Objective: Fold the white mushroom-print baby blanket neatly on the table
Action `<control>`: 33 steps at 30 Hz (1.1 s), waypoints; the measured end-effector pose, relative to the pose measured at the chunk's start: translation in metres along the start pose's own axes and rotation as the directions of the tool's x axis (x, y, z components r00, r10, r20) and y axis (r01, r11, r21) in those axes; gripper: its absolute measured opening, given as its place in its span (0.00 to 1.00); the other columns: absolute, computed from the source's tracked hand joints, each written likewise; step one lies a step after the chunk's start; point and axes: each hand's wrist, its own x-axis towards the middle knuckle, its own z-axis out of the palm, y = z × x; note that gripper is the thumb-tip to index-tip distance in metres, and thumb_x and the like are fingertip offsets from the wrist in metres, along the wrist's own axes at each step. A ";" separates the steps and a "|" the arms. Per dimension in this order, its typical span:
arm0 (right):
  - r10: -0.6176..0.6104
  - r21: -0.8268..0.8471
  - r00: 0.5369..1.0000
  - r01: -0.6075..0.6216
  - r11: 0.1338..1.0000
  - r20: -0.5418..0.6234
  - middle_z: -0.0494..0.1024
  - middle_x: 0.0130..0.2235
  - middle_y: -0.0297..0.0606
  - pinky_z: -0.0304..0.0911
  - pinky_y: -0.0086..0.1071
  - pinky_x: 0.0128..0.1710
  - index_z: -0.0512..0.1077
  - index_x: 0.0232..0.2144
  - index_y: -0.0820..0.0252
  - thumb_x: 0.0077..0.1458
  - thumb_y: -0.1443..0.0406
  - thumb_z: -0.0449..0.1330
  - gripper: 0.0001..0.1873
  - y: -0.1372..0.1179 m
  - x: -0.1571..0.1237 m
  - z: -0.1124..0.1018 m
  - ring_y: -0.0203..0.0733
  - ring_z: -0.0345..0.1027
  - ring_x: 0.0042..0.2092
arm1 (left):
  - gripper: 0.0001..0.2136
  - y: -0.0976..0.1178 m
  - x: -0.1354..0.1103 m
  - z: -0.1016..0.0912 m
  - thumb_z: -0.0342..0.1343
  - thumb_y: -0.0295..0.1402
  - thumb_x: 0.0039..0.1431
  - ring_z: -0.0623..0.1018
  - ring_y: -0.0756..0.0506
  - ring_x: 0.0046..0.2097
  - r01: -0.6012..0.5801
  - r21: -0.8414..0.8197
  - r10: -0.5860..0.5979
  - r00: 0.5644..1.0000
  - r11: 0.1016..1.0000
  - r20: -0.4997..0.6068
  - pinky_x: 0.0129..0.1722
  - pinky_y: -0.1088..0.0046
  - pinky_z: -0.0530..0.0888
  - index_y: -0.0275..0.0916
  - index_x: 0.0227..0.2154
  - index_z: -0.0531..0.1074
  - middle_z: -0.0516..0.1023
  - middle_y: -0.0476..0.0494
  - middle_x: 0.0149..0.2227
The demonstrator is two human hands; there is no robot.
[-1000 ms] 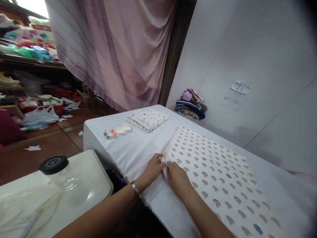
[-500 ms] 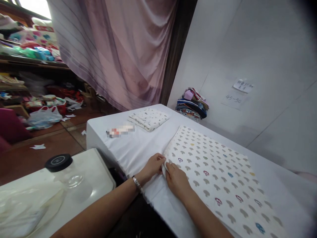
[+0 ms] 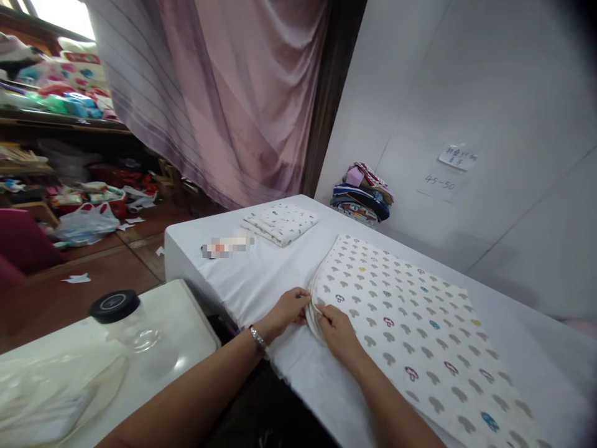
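A white cloth (image 3: 396, 317) printed with grey mushroom-like shapes and a few coloured ones lies folded flat on the white-covered table (image 3: 280, 274). My left hand (image 3: 293, 308), with a silver bracelet at the wrist, pinches the cloth's near left edge. Right beside it, my right hand (image 3: 333, 330) grips the same edge between thumb and fingers. Between the two hands the layered edge curves and lifts slightly. Farther back on the table rests a second folded cloth (image 3: 282, 223) with small dark prints.
A blurred-out item (image 3: 226, 246) lies on the table's left part. At lower left, a white stand (image 3: 186, 323) holds a clear jar with a black lid (image 3: 114, 306) and a plastic bag (image 3: 41, 386). Folded fabrics (image 3: 361, 196) are piled by the wall, beyond the table.
My right hand has shifted slightly right along the cloth's edge, and more of the layered edge shows between my hands. My left hand keeps its pinch.
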 end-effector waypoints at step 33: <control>0.009 -0.122 0.988 -0.028 0.992 -0.154 0.67 0.27 0.33 0.54 0.30 0.30 0.63 0.25 0.58 0.54 0.65 0.49 0.08 -0.007 -0.002 0.015 0.37 0.59 0.30 | 0.05 0.005 -0.006 0.001 0.55 0.30 0.41 0.69 0.52 0.22 0.037 -0.002 -0.037 0.998 0.999 0.042 0.25 0.76 0.69 0.38 0.20 0.63 0.67 0.53 0.18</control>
